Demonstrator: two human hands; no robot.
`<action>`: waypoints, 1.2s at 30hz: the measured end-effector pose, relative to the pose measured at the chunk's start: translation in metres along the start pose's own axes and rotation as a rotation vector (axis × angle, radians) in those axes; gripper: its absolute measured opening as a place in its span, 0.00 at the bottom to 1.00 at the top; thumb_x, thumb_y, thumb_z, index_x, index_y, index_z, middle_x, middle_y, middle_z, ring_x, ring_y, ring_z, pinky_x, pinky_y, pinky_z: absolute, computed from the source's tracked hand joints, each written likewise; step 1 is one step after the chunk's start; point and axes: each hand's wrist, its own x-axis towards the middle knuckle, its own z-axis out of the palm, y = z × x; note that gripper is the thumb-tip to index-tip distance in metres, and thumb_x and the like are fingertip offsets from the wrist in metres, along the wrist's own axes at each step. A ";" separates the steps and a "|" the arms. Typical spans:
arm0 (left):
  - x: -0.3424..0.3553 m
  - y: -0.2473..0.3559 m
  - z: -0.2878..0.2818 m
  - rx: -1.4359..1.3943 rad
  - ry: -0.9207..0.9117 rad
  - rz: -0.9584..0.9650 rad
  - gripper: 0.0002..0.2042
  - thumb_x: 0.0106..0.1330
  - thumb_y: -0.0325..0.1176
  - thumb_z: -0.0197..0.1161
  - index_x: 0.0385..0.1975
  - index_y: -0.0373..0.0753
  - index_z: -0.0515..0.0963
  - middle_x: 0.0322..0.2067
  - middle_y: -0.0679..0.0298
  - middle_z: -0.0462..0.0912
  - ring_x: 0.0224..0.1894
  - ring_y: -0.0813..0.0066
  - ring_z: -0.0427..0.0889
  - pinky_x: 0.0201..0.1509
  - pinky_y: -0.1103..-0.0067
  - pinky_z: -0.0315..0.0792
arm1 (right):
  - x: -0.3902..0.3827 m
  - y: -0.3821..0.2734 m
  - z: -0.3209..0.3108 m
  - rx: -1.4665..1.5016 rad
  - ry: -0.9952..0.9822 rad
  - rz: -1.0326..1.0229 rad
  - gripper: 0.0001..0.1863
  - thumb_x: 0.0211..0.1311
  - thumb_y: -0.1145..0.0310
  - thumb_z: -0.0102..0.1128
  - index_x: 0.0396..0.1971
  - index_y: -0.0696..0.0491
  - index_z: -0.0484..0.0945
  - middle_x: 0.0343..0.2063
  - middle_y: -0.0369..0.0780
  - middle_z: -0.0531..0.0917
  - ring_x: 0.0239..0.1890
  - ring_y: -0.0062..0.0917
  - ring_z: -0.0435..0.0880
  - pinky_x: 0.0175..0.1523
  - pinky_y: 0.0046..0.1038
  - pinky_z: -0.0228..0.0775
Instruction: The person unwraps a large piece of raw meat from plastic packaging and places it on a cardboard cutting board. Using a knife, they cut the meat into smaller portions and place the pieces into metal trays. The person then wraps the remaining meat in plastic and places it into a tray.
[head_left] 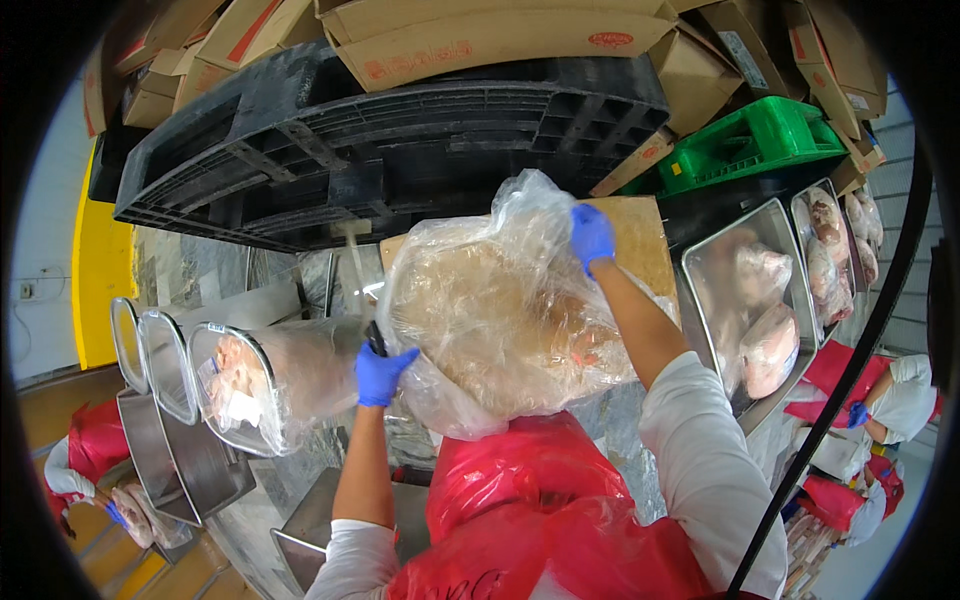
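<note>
The left hand point(385, 376) closes on a knife point(376, 339), the right hand point(592, 238) grips clear plastic point(480, 320); opening seems underway, requiring next a steady pull.

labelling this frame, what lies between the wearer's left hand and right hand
In the head view, clear plastic sheeting lies between the left hand and right hand, over brown cardboard.

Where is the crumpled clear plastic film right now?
In the head view's centre, the crumpled clear plastic film lies over brown cardboard, between the person's blue-gloved left hand and blue-gloved right hand.
</note>
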 end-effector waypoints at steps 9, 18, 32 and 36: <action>0.081 0.050 -0.082 0.174 0.010 0.113 0.12 0.50 0.30 0.73 0.24 0.37 0.73 0.19 0.69 0.69 0.23 0.79 0.61 0.26 0.75 0.65 | 0.091 0.108 -0.118 0.253 0.314 0.140 0.19 0.59 0.59 0.63 0.37 0.63 0.82 0.35 0.49 0.85 0.38 0.31 0.83 0.47 0.29 0.72; 0.205 0.058 -0.011 0.330 0.501 0.357 0.14 0.50 0.31 0.69 0.33 0.31 0.75 0.32 0.50 0.78 0.35 0.51 0.77 0.41 0.68 0.70 | 0.154 0.114 -0.137 0.079 0.083 0.180 0.35 0.51 0.46 0.66 0.51 0.61 0.75 0.50 0.51 0.78 0.54 0.37 0.77 0.58 0.32 0.66; -0.126 -0.006 0.052 0.012 0.159 -0.170 0.16 0.51 0.34 0.73 0.20 0.35 0.70 0.19 0.71 0.69 0.22 0.79 0.64 0.26 0.76 0.64 | -0.153 0.186 -0.137 -0.303 -0.005 0.267 0.34 0.58 0.50 0.60 0.54 0.63 0.69 0.51 0.56 0.74 0.54 0.48 0.74 0.58 0.39 0.66; -0.140 -0.027 0.054 -0.054 0.347 -0.155 0.14 0.50 0.31 0.72 0.19 0.37 0.70 0.18 0.70 0.70 0.21 0.79 0.66 0.26 0.76 0.65 | -0.158 0.264 -0.135 0.076 0.267 0.297 0.17 0.62 0.61 0.57 0.36 0.62 0.79 0.35 0.50 0.82 0.38 0.42 0.80 0.47 0.39 0.70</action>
